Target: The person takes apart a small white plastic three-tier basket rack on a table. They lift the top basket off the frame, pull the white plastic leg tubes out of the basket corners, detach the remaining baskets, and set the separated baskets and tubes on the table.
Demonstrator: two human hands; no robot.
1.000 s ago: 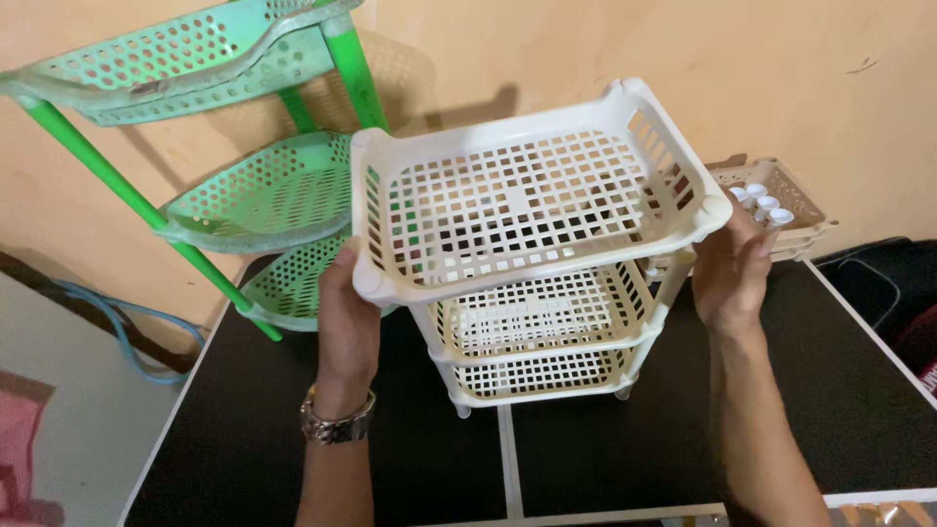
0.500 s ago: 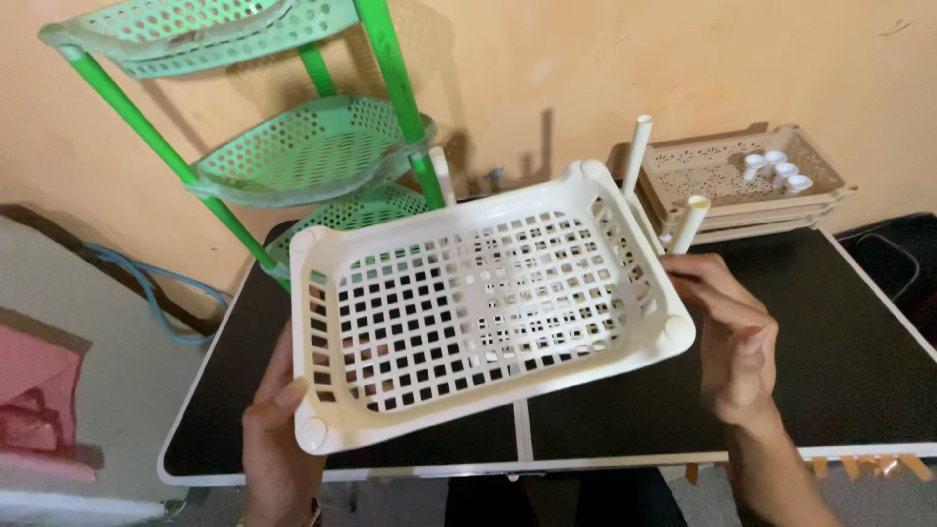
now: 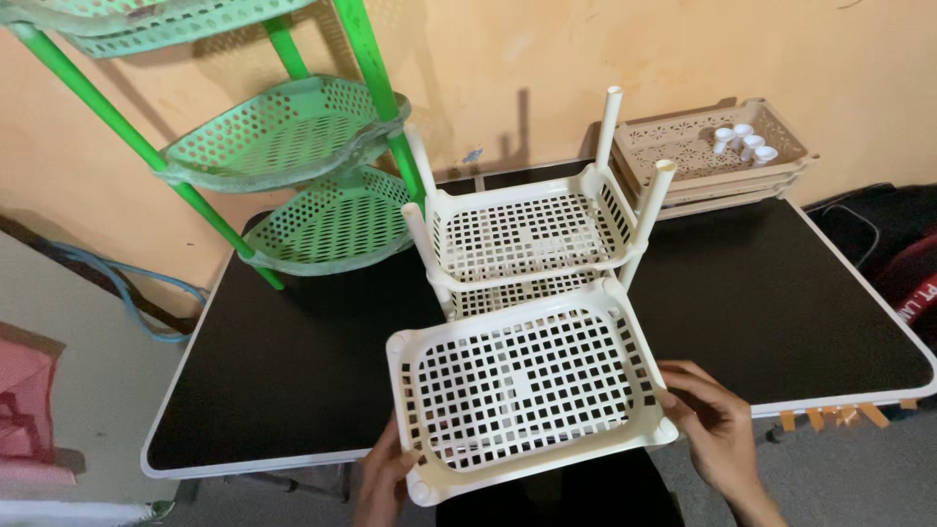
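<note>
A black table (image 3: 293,371) with a white rim is being shown against an orange wall, and most of the view is being taken up by it. At ten o'clock a green corner rack (image 3: 293,146) with perforated shelves is being leaned over the table's far left edge. At twelve o'clock a white two-tier rack (image 3: 532,234) is being seen standing on the table, four bare posts being left sticking up from its upper shelf. At two o'clock a stack of beige trays (image 3: 712,161) is lying by the wall, with small white caps (image 3: 744,141) being carried in the top tray.

A loose white perforated tray (image 3: 527,385) is being held at six o'clock, above the table's near edge and just in front of the rack. The left hand (image 3: 383,478) is being wrapped around the tray's seven o'clock corner, its fingers being curled narrowly under the rim. The right hand (image 3: 717,429) is being pressed against the four o'clock corner, its fingers (image 3: 683,376) being spread fairly wide along the rim, the thumb being laid at the corner
</note>
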